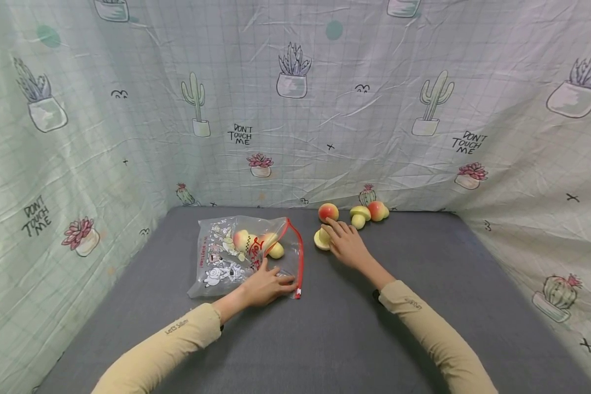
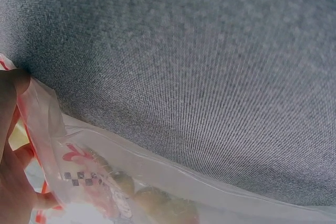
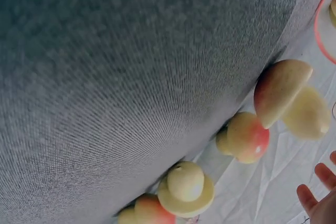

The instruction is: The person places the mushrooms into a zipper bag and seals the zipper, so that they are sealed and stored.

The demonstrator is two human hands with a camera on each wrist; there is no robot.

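A clear zip bag (image 1: 216,287) with a red zip strip and cartoon print lies at the left, its mouth gaping toward the right. My left hand (image 1: 265,283) is at that mouth, fingers spread and touching the red-edged film. Inside the bag show yellow-and-red toy mushrooms (image 1: 274,249). To the right, my right hand (image 1: 347,246) reaches over a pale yellow toy mushroom (image 1: 321,241). In the right wrist view its fingers (image 3: 307,198) are extended, with a gap between them and the nearest mushroom (image 3: 281,87).
At the back of the grey table (image 1: 335,339), along the patterned curtain (image 1: 335,164), sit a red-and-yellow mushroom (image 1: 328,212), a yellow one (image 1: 359,215) and another red-and-yellow one (image 1: 377,210).
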